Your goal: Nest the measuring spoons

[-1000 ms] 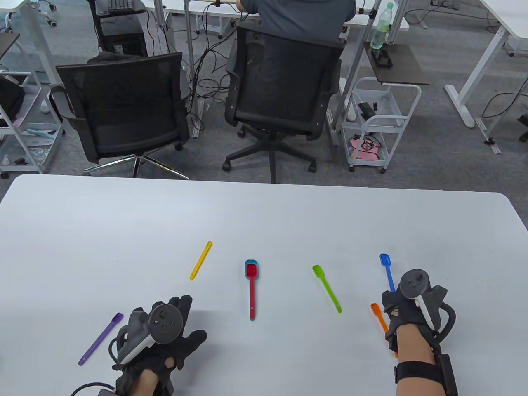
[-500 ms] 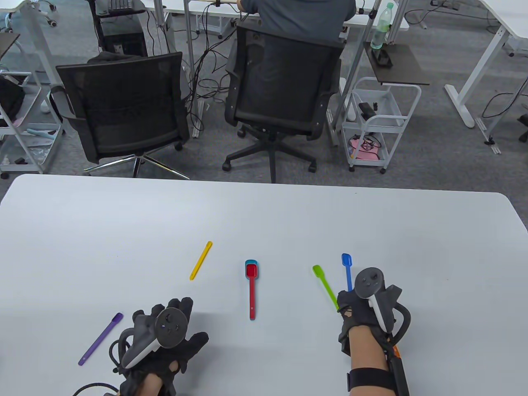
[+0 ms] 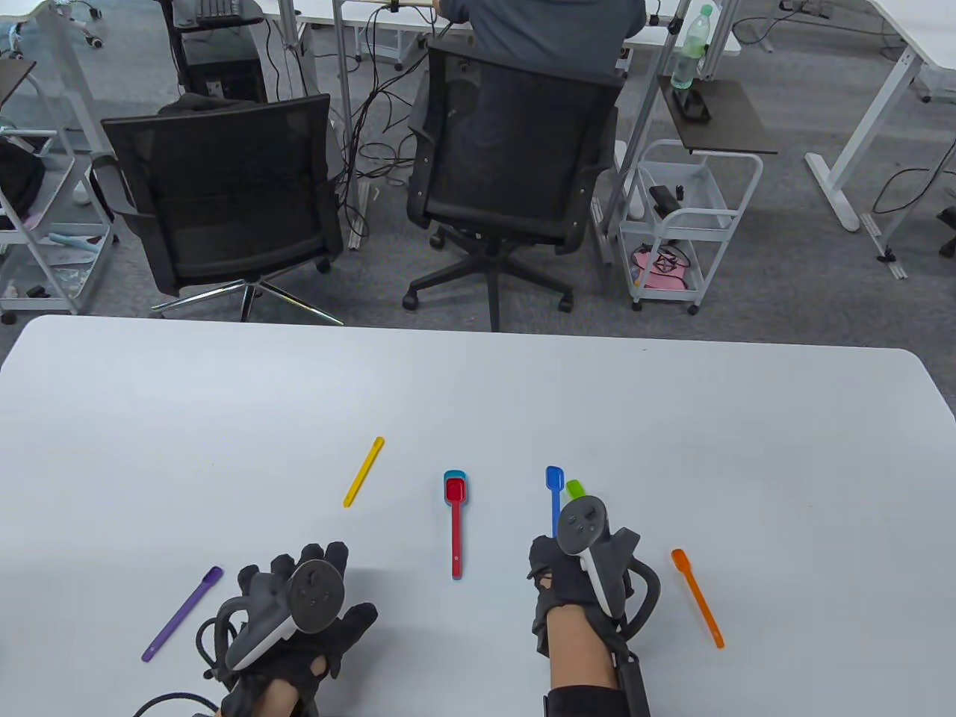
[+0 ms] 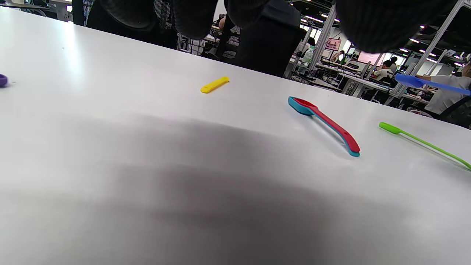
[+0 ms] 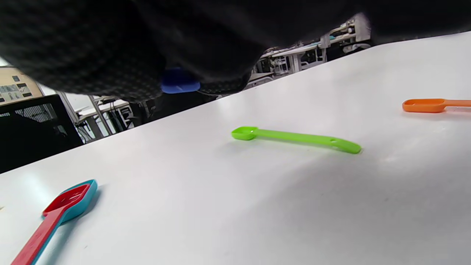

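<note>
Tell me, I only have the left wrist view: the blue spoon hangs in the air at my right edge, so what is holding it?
Observer: The right hand grips the blue spoon by its handle, bowl pointing away from the person, lifted off the table.
Operator: Anything right of the green spoon? My view ends there.
Observer: Yes, an orange spoon lies flat on the table, right of the right hand.
Operator: I see only a purple speck at my left edge.
Observer: That is the bowl of a purple spoon, lying whole on the table just left of the left hand.
Operator: Is the left hand holding anything?
Observer: No, it is spread with its fingers apart, gripping nothing.
</note>
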{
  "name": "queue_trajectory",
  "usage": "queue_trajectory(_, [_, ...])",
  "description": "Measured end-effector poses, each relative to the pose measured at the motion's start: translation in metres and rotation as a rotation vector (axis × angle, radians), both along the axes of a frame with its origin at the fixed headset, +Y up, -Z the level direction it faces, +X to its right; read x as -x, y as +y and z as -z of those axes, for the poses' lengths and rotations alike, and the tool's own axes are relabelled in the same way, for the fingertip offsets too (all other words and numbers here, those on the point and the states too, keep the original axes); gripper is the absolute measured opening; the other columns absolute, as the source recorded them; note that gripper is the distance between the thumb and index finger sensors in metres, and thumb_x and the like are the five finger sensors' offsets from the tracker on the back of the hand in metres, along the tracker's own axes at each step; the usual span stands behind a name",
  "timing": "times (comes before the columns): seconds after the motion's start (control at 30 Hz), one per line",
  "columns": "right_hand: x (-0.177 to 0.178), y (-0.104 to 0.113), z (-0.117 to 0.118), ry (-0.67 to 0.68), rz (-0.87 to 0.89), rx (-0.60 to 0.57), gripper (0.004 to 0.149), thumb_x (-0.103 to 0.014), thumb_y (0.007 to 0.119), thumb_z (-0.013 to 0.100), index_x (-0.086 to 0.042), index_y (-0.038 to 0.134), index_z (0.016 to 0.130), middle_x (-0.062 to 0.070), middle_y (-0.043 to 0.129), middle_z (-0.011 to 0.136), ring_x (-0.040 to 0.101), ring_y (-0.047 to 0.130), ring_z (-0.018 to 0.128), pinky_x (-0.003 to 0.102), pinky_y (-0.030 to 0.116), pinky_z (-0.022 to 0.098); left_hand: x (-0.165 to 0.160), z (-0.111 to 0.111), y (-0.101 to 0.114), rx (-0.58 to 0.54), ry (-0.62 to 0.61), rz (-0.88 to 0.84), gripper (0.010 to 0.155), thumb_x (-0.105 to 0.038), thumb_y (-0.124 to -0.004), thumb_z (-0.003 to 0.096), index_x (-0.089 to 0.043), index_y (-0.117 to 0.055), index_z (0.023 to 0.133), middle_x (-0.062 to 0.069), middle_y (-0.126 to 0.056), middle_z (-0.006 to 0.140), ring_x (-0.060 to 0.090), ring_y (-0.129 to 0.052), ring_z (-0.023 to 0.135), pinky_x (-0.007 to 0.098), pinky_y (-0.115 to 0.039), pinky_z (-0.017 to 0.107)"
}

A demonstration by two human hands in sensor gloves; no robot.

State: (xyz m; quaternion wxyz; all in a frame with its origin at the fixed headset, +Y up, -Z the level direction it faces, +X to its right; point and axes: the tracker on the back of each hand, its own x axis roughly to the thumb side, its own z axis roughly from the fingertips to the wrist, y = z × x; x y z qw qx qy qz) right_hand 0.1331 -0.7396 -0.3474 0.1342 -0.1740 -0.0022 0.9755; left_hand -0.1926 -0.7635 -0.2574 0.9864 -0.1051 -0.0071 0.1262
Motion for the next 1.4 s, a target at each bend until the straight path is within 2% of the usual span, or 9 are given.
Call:
queue_trajectory(0.5, [0.092, -0.030, 0.006, 0.079, -0.044, 0.017, 0.057, -0.053, 0.095, 0.036, -0.006, 0.093, 0.068, -0.011, 0.098, 0.029, 0.002, 0.091, 0.000, 0.033, 0.090, 0.001, 0.007, 0.001, -0.001, 0.014, 0.027, -0.012, 0.098, -0.069, -0.075, 0.0472, -0.016, -0.040, 0.122, 0.022, -0.043, 0.125, 0.062, -0.043, 0.113, 0.083, -0.023, 0.068])
queue_trajectory(1.0, [0.108, -0.050, 0.012, 0.111, -0.070, 0.026, 0.057, -0.054, 0.094, 0.036, -0.007, 0.093, 0.068, -0.011, 0.097, 0.029, 0.002, 0.092, 0.001, 0.033, 0.091, 0.003, 0.007, 0.002, 0.001, 0.022, 0.026, -0.007, 0.098, -0.070, -0.075, 0.0474, -0.016, -0.041, 0.122, 0.022, -0.043, 0.126, 0.062, -0.045, 0.113, 0.083, -0.023, 0.068])
queue_trajectory(1.4, [0.107, -0.050, 0.011, 0.112, -0.055, 0.036, 0.057, -0.054, 0.093, 0.037, -0.007, 0.093, 0.068, -0.011, 0.097, 0.030, 0.003, 0.092, 0.002, 0.033, 0.091, 0.004, 0.008, 0.002, 0.002, 0.022, 0.027, -0.017, 0.097, -0.070, -0.074, 0.0475, -0.016, -0.041, 0.122, 0.022, -0.043, 0.126, 0.062, -0.044, 0.113, 0.083, -0.023, 0.068])
